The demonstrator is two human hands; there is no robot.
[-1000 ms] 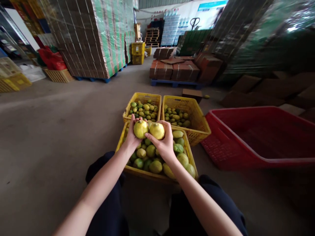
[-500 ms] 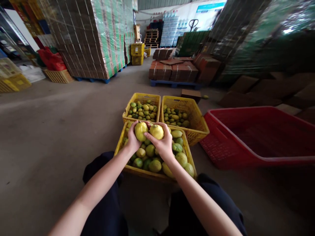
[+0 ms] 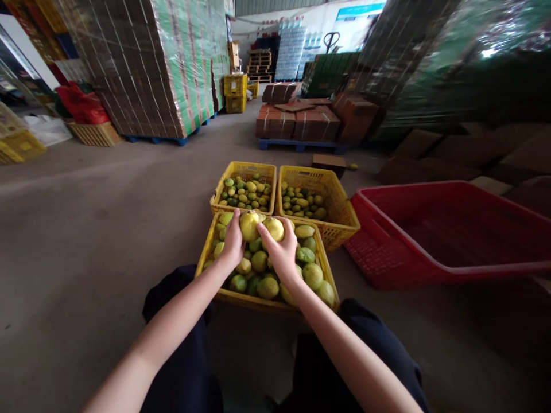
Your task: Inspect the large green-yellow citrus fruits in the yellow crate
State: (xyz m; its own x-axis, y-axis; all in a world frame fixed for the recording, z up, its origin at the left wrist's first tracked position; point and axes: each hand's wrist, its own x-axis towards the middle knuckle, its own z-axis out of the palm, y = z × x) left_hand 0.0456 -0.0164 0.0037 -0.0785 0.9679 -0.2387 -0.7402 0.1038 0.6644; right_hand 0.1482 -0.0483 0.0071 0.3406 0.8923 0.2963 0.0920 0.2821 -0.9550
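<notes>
Two yellow lemons are held side by side over the near yellow crate [image 3: 258, 303]. My left hand [image 3: 233, 244] cups the left lemon [image 3: 249, 227] from its outer side, with most of its fingers hidden behind the fruit. My right hand [image 3: 283, 252] is wrapped round the right lemon [image 3: 274, 229], and its thumb reaches across toward the left one. Below my hands, the crate is filled with green and yellow lemons [image 3: 267, 287] of mixed sizes.
Behind stand two more yellow crates, the left [image 3: 213, 198] and the right [image 3: 344, 226], both with smaller fruit. A large red basket [image 3: 387, 261] is at the right. Farther off are stacked cartons [image 3: 297, 123] on a blue pallet and a wrapped pallet stack [image 3: 138, 74].
The left lemon has turned and shows a yellower side. My left hand has shifted from under it to beside it, fingers pointing up. The right hand keeps its lemon; the view shifts slightly.
</notes>
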